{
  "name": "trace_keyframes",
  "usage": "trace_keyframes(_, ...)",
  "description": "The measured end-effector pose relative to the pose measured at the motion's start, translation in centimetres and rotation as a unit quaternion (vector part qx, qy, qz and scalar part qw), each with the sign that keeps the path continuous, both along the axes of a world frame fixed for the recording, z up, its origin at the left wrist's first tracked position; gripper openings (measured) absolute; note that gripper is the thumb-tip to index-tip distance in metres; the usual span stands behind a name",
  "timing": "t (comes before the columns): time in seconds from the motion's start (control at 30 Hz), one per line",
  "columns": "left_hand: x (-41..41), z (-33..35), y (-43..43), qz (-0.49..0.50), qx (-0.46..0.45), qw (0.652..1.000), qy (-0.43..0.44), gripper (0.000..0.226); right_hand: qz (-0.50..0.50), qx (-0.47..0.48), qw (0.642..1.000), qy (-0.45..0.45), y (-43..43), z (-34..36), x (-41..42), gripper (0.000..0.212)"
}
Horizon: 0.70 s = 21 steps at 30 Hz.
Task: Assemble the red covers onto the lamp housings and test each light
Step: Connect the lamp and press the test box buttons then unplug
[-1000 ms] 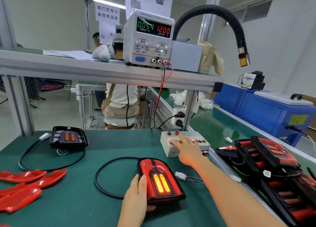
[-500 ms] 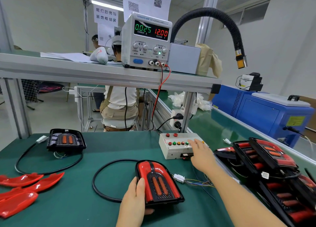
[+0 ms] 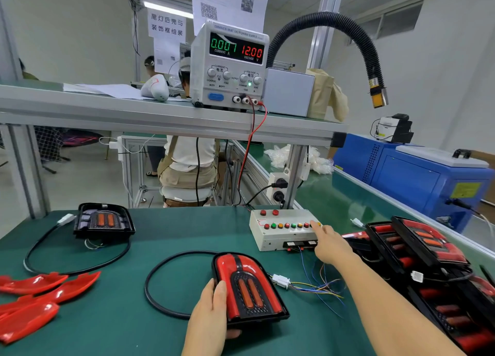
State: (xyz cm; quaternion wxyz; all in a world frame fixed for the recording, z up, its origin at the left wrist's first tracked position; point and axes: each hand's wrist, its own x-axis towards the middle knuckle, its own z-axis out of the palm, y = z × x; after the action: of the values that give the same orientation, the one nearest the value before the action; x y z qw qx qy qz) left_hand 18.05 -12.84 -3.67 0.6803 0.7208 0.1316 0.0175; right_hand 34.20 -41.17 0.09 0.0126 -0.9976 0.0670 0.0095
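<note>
A lamp (image 3: 249,286) with its red cover fitted lies at the middle of the green table, its two orange bars dark. My left hand (image 3: 211,310) holds its left edge, fingers along the side and thumb under the near rim. My right hand (image 3: 330,246) reaches to the white test box (image 3: 278,236), index fingertip on a button at the right end of the coloured row. A white plug and thin wires (image 3: 308,286) run from the lamp to the box. A bare black housing (image 3: 103,220) sits at the back left. Loose red covers (image 3: 34,299) lie at the left edge.
A power supply (image 3: 230,66) on the shelf reads 0.007 A and 12.00 V. Several covered lamps (image 3: 423,251) are stacked at the right. A black cable (image 3: 160,280) loops beside the lamp. A conveyor (image 3: 334,195) and blue machine (image 3: 417,179) lie beyond. A person sits behind the bench.
The lamp's orange bars were lit one second ago and are dark now. My right hand moved from the left buttons to the row's right end. The current reading fell from 0.059 to 0.007.
</note>
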Motion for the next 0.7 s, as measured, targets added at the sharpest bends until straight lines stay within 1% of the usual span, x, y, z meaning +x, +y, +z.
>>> trace_keyframes(0.23,0.02,0.12,0.01,-0.006,0.003,1.000,0.004,0.054,-0.026,0.015,1.000,0.008,0.63,-0.25,0.38,0.073)
trace_keyframes(0.53,-0.04,0.07,0.00,-0.008,-0.004,1.000,-0.006,0.053,-0.035,0.031,0.999,0.019,0.41,0.25,0.44,0.071)
trace_keyframes(0.7,0.24,0.08,0.01,-0.003,-0.023,1.000,0.003,0.047,-0.044,0.047,0.998,0.015,0.47,0.32,0.60,0.069)
